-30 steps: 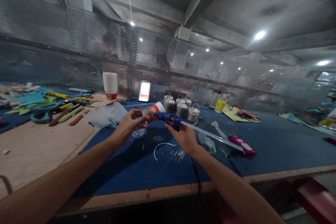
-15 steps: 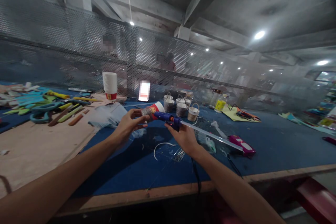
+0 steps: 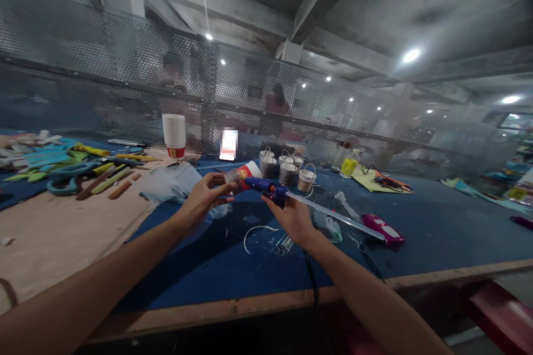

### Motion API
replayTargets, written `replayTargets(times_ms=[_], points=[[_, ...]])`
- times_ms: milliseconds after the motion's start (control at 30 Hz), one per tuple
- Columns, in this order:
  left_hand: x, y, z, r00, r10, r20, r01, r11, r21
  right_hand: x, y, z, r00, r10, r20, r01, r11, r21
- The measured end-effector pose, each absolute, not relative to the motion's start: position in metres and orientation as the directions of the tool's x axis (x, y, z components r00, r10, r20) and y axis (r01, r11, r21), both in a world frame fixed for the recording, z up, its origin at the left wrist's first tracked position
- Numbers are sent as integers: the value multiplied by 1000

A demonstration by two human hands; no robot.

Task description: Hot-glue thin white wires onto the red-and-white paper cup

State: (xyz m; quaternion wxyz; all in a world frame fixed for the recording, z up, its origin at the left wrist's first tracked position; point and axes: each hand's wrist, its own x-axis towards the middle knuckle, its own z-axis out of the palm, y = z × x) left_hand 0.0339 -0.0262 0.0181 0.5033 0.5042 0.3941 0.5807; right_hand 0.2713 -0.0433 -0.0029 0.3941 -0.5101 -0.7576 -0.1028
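Observation:
My left hand [image 3: 209,195] is closed around the base end of a red and white paper cup [image 3: 252,170], which lies tipped on its side in the air with its mouth to the right. Something greyish and rope-like wraps the cup's base end. In my right hand [image 3: 295,216] is a blue hot glue gun [image 3: 264,184], its nozzle end at the cup's side; whether it touches I cannot tell. A long clear glue stick [image 3: 333,213] sticks out of the gun's back toward the lower right. Just beyond stand several small wrapped cups with handles [image 3: 287,169].
A stack of paper cups [image 3: 174,136] and a lit phone [image 3: 228,145] stand at the back. Scissors [image 3: 69,177] and several tools lie left. To the right are a magenta device [image 3: 383,230], a yellow-labelled bottle [image 3: 351,163] and loose glue sticks [image 3: 284,245]. A mesh panel [image 3: 245,89] borders the table.
Both hands, the cup and the glue gun stay almost in place. Behind the mesh, a person in the background has shifted slightly to the right.

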Motion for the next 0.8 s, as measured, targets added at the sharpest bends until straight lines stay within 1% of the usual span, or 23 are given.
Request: replayTargets(times_ms=[333, 633, 800], points=[[34, -23, 16, -9, 981, 195, -212, -192, 958, 273, -44, -3, -185, 671, 718, 838, 490, -242], [35, -26, 19, 1, 985, 171, -220, -167, 961, 273, -44, -2, -176, 683, 709, 849, 470, -241], [35, -25, 20, -6, 985, 173, -227, -170, 959, 274, -44, -3, -195, 675, 712, 852, 476, -217]])
